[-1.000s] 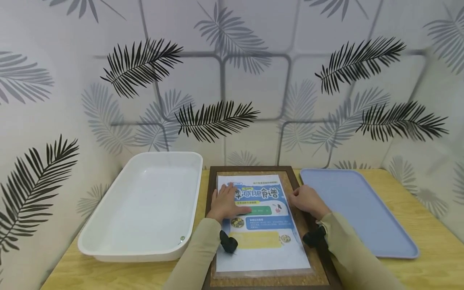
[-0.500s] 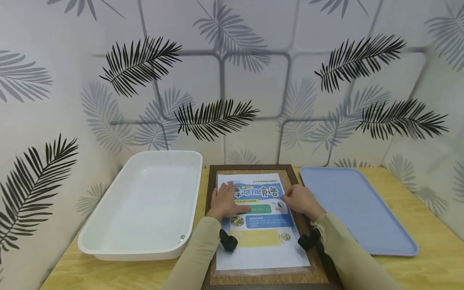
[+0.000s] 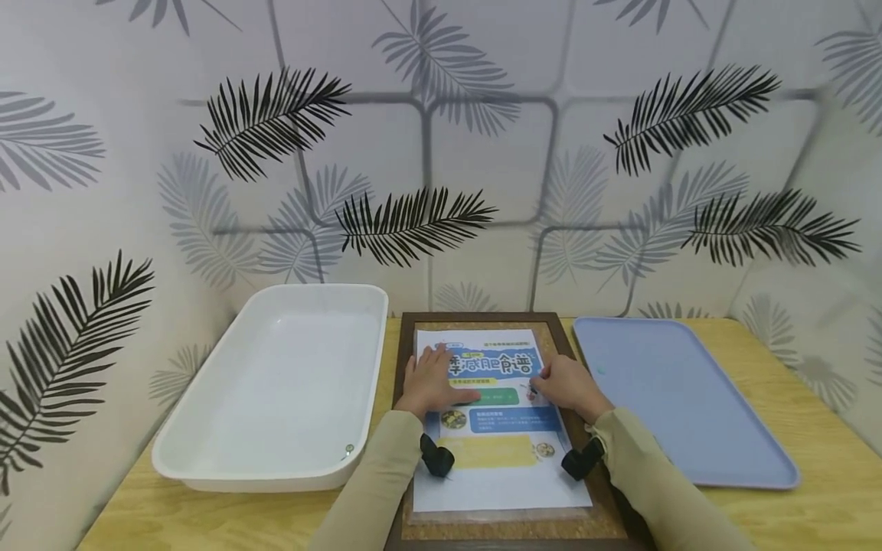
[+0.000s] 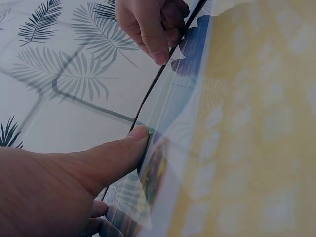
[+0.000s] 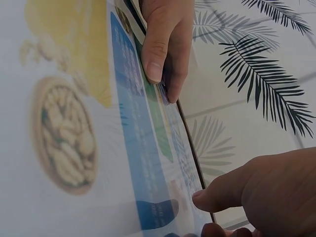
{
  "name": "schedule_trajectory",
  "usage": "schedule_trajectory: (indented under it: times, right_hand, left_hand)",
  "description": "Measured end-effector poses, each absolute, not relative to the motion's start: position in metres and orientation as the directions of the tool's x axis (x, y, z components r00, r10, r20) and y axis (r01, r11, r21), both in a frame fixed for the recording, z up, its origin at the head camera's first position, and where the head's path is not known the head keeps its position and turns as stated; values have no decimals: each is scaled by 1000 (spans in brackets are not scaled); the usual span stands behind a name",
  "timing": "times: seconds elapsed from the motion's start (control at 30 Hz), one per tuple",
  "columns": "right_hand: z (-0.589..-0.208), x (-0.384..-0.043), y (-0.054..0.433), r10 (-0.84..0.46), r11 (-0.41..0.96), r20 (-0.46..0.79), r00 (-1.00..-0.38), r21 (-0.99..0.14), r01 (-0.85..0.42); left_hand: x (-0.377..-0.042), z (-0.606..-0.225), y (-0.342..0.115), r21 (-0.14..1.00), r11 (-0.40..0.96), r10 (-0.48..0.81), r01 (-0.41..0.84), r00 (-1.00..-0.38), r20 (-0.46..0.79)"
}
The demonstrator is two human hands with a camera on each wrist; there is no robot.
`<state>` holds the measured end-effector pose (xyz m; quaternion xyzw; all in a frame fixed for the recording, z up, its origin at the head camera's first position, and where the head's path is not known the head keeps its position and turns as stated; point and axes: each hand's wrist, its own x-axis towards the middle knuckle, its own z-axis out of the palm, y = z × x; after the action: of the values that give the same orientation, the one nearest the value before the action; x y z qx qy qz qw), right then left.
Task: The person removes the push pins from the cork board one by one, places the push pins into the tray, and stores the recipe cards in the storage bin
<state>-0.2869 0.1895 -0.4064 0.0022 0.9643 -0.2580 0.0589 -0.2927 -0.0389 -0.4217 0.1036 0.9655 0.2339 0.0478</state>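
A printed sheet (image 3: 501, 490) in a clear sleeve lies on a brown-framed corkboard (image 3: 613, 520). Its upper left part lies under my left hand (image 3: 429, 386), spread with the thumb (image 4: 121, 155) out to the side. My right hand (image 3: 566, 386) is over the sheet's right side, below the large title, with its fingers bent. In the right wrist view, the right thumb (image 5: 219, 193) comes close over the print while the other fingertips are mostly cut off by the frame. I cannot tell whether the right fingertips pinch something small.
On the left stands a deep white basin (image 3: 272, 398) with a small round fitting near its front corner. A flat blue tray (image 3: 689, 405) lies to the right, with a tiny pale green thing (image 3: 601, 370) near its left edge. A patterned wall rises behind the wooden table (image 3: 827, 490).
My right hand has moved left, from the sheet's right edge and the frame onto the printed area, and slightly down. My left hand stays in place on the sheet.
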Motion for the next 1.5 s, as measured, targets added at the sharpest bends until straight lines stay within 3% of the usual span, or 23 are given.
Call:
schedule_trajectory:
  times: [0.27,0.57,0.9,1.23,1.5]
  right_hand:
    - [-410,-284,198,-10,879,-82,-997,-475,31]
    - [-407,-289,207,97,830,-233,-968,-518,208]
    - [-404,-289,208,107,770,-288,-952,-582,262]
    - [-410,-290,225,-61,643,-272,-960,-747,170]
    - [-409,-288,229,-197,612,-233,-952,-788,66]
  left_hand:
    - [-291,-425,-35,460,870,232,177,-971,-64]
    - [-292,-429,-33,461,870,233,177,-970,-68]
    - [-293,-428,-36,447,877,221,176,-974,-52]
    - [-293,-425,-37,468,864,232,184,-972,-46]
    - [-294,-421,-38,459,869,234,185,-971,-53]
